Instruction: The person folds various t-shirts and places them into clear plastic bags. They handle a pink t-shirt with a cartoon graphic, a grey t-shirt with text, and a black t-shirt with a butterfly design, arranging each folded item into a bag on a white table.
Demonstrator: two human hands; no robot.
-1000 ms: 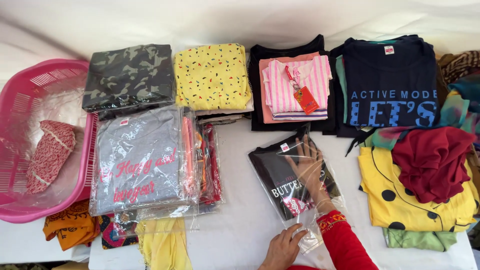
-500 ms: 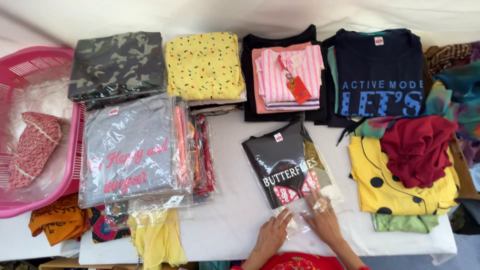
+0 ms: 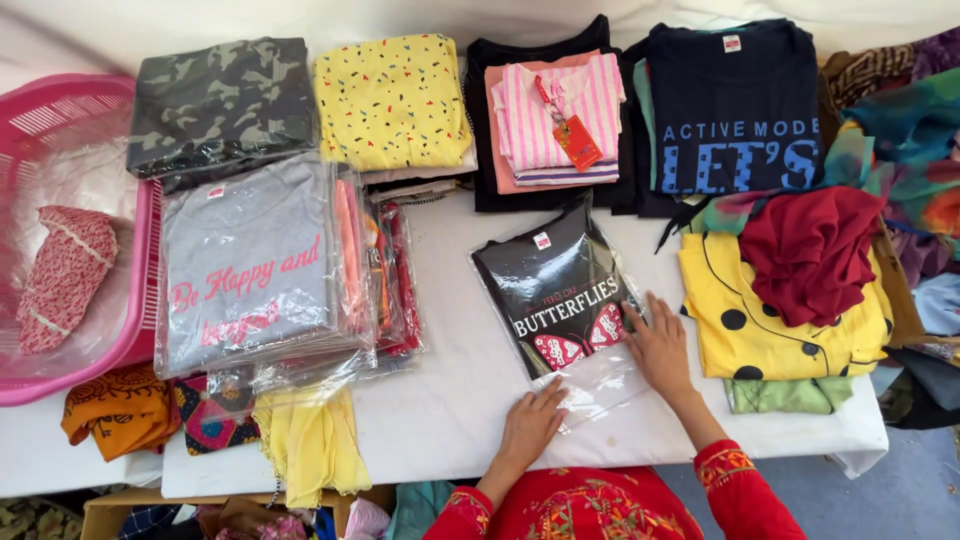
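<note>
Right now both hands lie flat on the clear bag that holds a folded black shirt (image 3: pixel 555 295), which sits on the white table (image 3: pixel 450 400) between a stack of bagged shirts (image 3: pixel 260 270) and a yellow spotted garment (image 3: pixel 760 320). The left hand (image 3: pixel 530 425) presses the bag's empty open end (image 3: pixel 595 385), fingers together and stretched toward the shirt, gripping nothing. The right hand (image 3: pixel 660 350) rests at the bag's lower right edge, fingers slightly spread and flat; it is the nearer of the two to the shirt itself, touching the bag just beside the print. The bag's long axis runs from the person away up the table, tilted a little to the left, so the shirt lies ahead of both sets of fingertips and the loose flap lies under the palms. Whether the flap is already folded under is hard to tell through the glare.
</note>
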